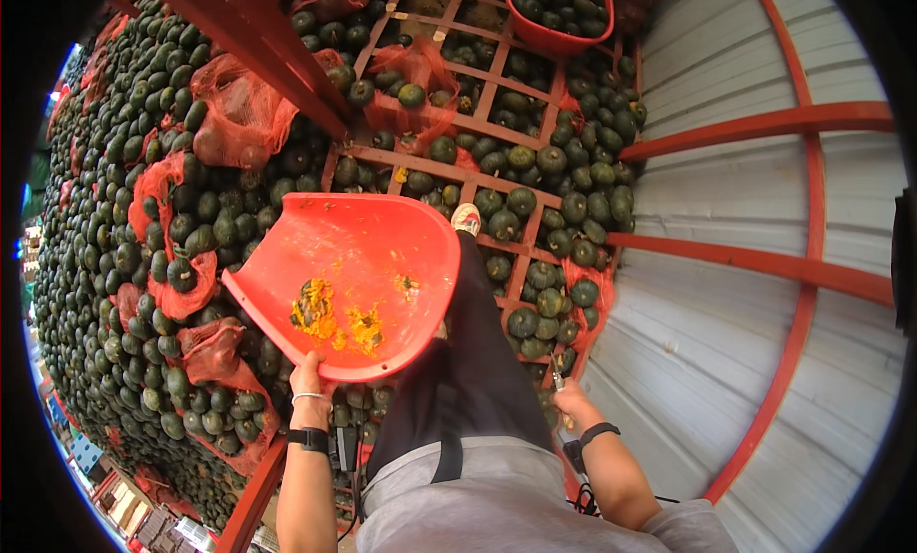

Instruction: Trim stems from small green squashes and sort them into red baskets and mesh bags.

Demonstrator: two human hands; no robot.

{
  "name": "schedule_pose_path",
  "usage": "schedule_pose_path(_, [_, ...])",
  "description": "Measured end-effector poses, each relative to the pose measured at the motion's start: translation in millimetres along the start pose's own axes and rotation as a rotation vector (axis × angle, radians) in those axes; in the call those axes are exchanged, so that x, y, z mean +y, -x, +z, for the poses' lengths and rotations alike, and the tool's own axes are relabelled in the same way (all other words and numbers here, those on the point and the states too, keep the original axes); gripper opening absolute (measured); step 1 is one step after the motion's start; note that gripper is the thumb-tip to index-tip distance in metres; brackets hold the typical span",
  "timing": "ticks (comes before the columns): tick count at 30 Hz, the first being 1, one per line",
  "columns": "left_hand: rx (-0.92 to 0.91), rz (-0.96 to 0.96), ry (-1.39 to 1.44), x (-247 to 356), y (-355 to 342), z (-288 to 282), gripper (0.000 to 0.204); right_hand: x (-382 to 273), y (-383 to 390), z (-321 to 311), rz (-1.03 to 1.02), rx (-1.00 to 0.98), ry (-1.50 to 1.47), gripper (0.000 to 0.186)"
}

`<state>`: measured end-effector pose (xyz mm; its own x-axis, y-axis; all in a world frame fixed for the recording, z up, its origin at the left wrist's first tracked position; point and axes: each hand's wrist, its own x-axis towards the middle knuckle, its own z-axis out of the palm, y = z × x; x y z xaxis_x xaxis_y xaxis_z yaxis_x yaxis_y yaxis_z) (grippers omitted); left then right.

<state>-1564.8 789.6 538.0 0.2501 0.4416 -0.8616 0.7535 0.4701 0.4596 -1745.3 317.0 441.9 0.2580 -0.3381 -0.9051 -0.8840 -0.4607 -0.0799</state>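
Note:
My left hand (311,386) is closed on the lower rim of a red plastic scoop (392,257), held out over the squashes. Orange pulp with a piece of dark rind (316,310) lies in it. My right hand (570,405) is low beside my right thigh, closed round a small metal tool (558,372) whose type I cannot make out. Below me, dark green squashes (522,322) sit on and among red grid bars (486,179). My shoe (466,219) shows past the scoop.
A large heap of squashes (124,295) with red mesh bags (239,109) fills the left. A red basket of squashes (559,32) stands at the back. A grey metal wall (726,200) with red beams (745,266) runs along the right. A red post (287,66) rises at upper left.

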Motion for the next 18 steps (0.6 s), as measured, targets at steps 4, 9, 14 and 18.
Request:
schedule_pose_path(4, [-0.016, 0.071, -0.036, 33.7, -2.5, 86.2, 0.025, -55.5, -43.8, -32.4, 0.002, 0.009, 0.061, 0.023])
schedule_pose_path(9, [-0.027, 0.045, -0.080, 78.0, 2.3, 175.4, 0.022, -121.9, -86.7, -98.0, 0.157, -0.175, -0.308, 0.025])
schedule_pose_path(14, [-0.102, 0.096, -0.127, 111.8, -14.1, 243.9, 0.021, -173.3, -109.5, -159.0, 0.126, -0.104, -0.387, 0.027])
schedule_pose_path(18, [-0.106, 0.149, -0.180, 145.7, -16.0, 296.5, 0.018, -187.6, -117.8, -182.9, 0.187, -0.137, -0.481, 0.025])
